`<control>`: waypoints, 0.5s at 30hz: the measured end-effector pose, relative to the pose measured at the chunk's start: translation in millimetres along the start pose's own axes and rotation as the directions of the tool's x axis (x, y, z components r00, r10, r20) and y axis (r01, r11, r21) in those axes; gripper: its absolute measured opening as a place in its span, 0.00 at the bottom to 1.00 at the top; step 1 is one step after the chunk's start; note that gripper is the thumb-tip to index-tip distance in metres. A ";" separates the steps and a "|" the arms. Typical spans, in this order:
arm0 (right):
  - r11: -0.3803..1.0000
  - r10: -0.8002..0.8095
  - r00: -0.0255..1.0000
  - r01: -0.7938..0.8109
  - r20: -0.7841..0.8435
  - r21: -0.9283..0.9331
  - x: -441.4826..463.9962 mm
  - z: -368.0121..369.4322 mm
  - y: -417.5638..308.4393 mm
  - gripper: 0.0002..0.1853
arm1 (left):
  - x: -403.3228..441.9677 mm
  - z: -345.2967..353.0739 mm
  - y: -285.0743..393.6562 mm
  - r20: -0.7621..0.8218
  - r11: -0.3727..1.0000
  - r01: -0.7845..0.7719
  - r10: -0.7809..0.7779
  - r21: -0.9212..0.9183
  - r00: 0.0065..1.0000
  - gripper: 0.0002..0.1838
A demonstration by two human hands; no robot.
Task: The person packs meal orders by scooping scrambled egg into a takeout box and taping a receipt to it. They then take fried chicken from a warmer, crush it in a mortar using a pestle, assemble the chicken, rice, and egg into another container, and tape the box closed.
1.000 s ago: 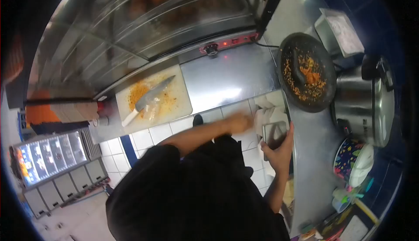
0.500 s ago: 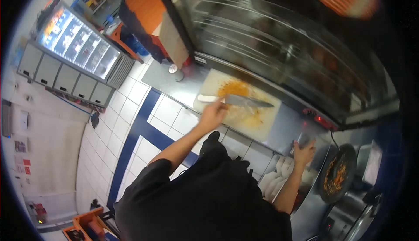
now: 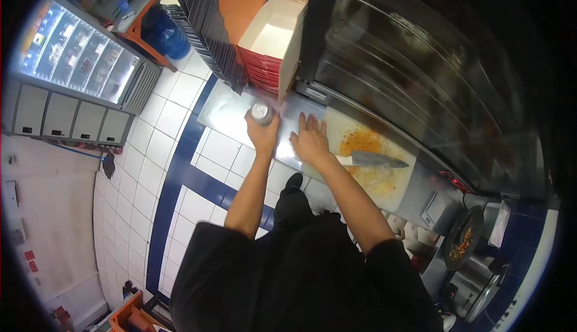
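My left hand (image 3: pixel 262 133) is wrapped round a silvery can (image 3: pixel 260 112) above the left end of the steel counter (image 3: pixel 225 112). Just right of it, my right hand (image 3: pixel 311 142) is spread with its fingers apart, over the counter by the left edge of the white cutting board (image 3: pixel 393 195). Nothing shows in that hand. A large knife (image 3: pixel 378 160) lies across the board, its pale handle partly hidden behind my right forearm. Orange crumbs (image 3: pixel 360 142) are scattered on the board beside the blade.
Stacked red-sided trays (image 3: pixel 267 67) and black containers (image 3: pixel 204 37) stand behind the can. A glass-fronted cabinet (image 3: pixel 396 61) borders the board. Farther right are a scale-like device (image 3: pixel 437 210), a dark stone bowl (image 3: pixel 463 239) and a steel cooker (image 3: pixel 472 287).
My left hand has left the knife handle and taken hold of the can. My right hand has let go of the grey device, now on the counter, and moved left beside the board.
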State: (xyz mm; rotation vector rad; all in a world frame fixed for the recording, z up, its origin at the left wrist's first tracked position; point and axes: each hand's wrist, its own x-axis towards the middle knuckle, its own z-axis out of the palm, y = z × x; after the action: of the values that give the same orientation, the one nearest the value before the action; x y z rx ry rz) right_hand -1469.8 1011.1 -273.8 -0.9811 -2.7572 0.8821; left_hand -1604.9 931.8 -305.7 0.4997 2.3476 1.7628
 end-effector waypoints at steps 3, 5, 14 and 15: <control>0.916 0.303 0.951 -0.274 0.061 -0.293 31.6 16.6 -14.1 0.45 | -26.1 -52.7 -4.6 -0.107 0.999 0.013 -0.017 -0.036 0.994 0.39; 0.870 0.308 0.935 -0.203 0.175 -0.449 12.5 35.4 -26.7 0.46 | -49.3 -105.9 18.5 -0.144 0.992 0.090 -0.076 0.089 0.987 0.38; 0.891 0.043 0.777 -0.315 0.628 0.328 -148.5 -46.6 -47.3 0.36 | -66.0 -146.0 82.6 0.409 0.999 -0.043 0.028 0.028 0.912 0.36; 0.874 0.093 0.805 -0.348 0.586 0.339 -174.4 -51.5 -39.8 0.36 | -74.5 -130.8 101.9 0.566 0.993 -0.084 0.024 0.081 0.824 0.38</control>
State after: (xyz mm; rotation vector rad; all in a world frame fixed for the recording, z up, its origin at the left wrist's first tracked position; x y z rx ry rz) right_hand -1340.5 906.3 -190.4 -1.1125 -2.6564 2.0118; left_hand -1561.2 812.6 -175.6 0.9631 2.0085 1.2711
